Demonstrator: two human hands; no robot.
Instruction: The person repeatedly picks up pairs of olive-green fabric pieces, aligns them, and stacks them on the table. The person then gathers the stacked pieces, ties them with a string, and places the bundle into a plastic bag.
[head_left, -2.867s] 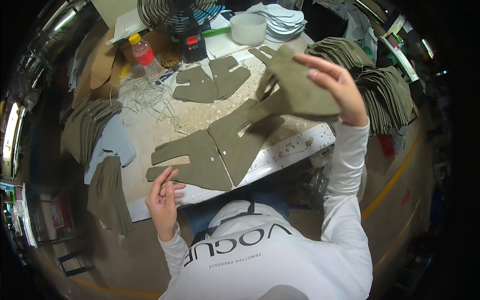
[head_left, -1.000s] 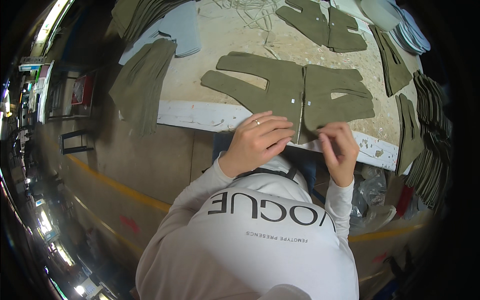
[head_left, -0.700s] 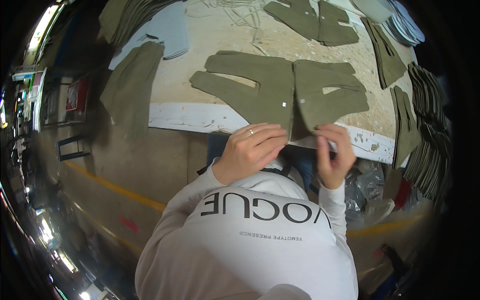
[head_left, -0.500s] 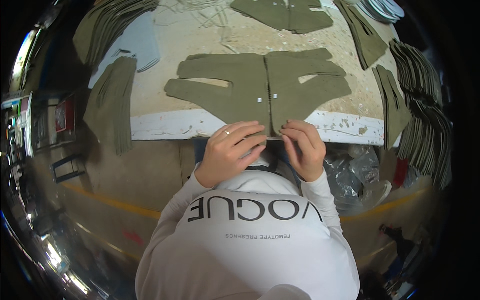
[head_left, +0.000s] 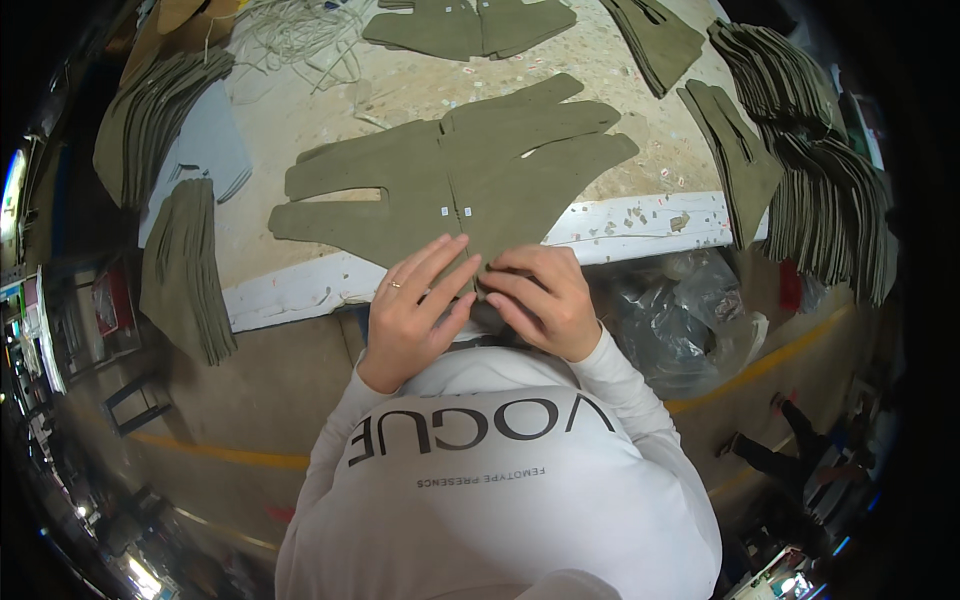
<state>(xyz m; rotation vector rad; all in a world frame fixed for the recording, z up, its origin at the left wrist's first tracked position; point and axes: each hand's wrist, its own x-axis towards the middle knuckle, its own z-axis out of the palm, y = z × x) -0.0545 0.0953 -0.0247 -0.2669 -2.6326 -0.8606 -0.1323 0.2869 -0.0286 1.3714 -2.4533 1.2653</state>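
Note:
Two olive-green cut fabric pieces with slits lie side by side near the table edge: a left piece (head_left: 395, 160) and a right piece (head_left: 510, 185). Small white labels sit on both, near the seam line where they meet. My left hand (head_left: 415, 305) rests with fingers stretched over the narrow lower end of the left piece. At the lower tip of the right piece, my right hand (head_left: 540, 298) has bent fingers pinching the fabric edge, close to my left fingertips. The pinched edge is partly hidden by the fingers.
Olive fabric stacks flank me: a left stack (head_left: 190, 265), a far-left stack (head_left: 155, 130), a right stack (head_left: 735, 150) and a hanging bundle (head_left: 830, 200). More pieces (head_left: 430, 30) and tangled pale strips (head_left: 295, 40) lie at the back. A plastic bag (head_left: 680, 325) sits below the table edge.
The right piece has tilted and moved against the left one, narrowing its visible slit. My right hand has come left, next to my left hand. The whole view has turned somewhat.

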